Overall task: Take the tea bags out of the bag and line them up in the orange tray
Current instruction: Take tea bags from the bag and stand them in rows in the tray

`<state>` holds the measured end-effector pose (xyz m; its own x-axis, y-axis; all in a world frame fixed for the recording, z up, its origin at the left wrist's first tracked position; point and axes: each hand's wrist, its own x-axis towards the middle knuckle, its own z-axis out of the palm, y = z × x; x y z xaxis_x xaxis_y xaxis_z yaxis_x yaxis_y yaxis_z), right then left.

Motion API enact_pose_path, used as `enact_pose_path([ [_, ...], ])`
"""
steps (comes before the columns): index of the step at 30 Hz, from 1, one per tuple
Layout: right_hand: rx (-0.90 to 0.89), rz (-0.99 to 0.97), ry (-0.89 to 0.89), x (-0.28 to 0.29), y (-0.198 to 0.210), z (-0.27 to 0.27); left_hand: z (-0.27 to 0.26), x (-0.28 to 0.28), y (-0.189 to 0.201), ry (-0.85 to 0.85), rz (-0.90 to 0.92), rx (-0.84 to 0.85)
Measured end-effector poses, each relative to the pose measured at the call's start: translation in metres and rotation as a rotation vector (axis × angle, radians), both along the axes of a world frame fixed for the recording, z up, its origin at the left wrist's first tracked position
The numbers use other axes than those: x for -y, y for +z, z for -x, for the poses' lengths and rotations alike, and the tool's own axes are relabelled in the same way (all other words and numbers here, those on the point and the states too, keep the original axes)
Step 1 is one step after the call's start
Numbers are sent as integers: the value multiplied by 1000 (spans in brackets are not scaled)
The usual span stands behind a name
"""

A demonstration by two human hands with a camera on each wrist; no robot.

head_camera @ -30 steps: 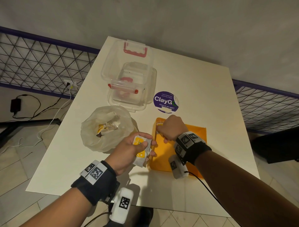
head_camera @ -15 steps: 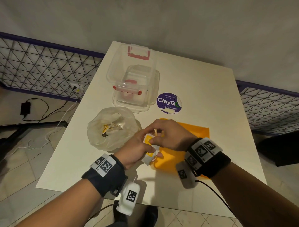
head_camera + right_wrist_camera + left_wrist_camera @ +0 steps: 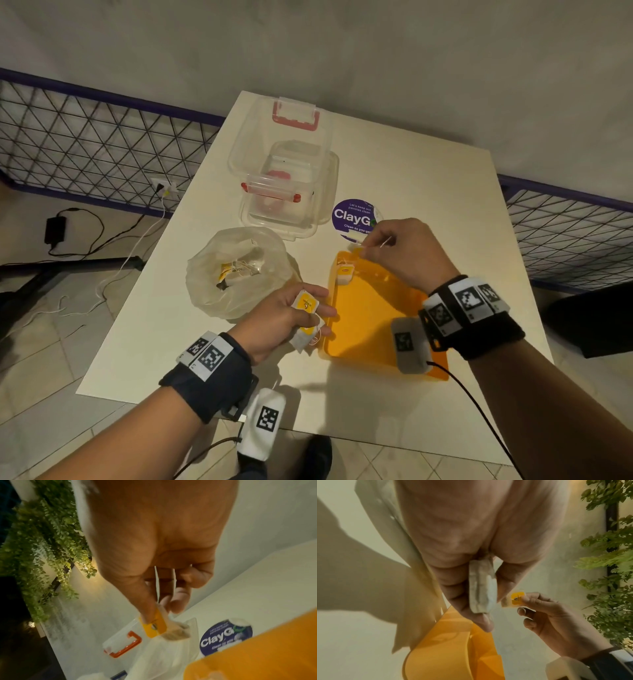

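The orange tray (image 3: pixel 370 318) lies on the white table, right of the clear plastic bag (image 3: pixel 239 270), which still has tea bags with yellow tags inside. My left hand (image 3: pixel 308 315) hovers between bag and tray and grips a small stack of tea bags (image 3: pixel 481 586). My right hand (image 3: pixel 363 246) is over the tray's far left corner and pinches one tea bag (image 3: pixel 155 626) by its yellow tag, its string looped under the fingers. One tea bag (image 3: pixel 344 274) lies in that corner of the tray.
A clear lidded container (image 3: pixel 284 192) with red clasps stands behind the bag. A round purple ClayGo sticker (image 3: pixel 352 216) lies just beyond the tray. The table's near edge is close to my wrists. Wire fencing and cables are on the floor at left.
My right hand came back to the left hand, took one tea bag from its stack, and carried it to the tray's far left corner. The left hand stayed beside the tray.
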<state>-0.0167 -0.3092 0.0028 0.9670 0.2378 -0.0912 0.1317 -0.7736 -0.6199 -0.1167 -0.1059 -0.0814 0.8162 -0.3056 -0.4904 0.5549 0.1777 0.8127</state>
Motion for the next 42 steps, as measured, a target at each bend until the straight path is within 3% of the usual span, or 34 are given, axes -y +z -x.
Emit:
enact_pose_path([
  [6,-130,133,33,15,-8,-1,4,0,-3,2,-2,-16],
  [9,-272,187,99,9,-28,3,5,0,-4,8,6,-10],
  [13,-333,250,99,-2,-58,0,5,1,-4,11,12,-6],
  [21,-266,151,-26,-18,-74,-6,7,-3,-7,11,-5,-6],
  [27,-109,274,-6,-23,-76,-9,7,-3,-8,30,17,-20],
  [39,-114,346,-84,-24,-73,-11,6,-2,-5,95,233,-131],
  [42,-27,297,-75,-25,-62,1,6,-2,-7,126,251,-156],
])
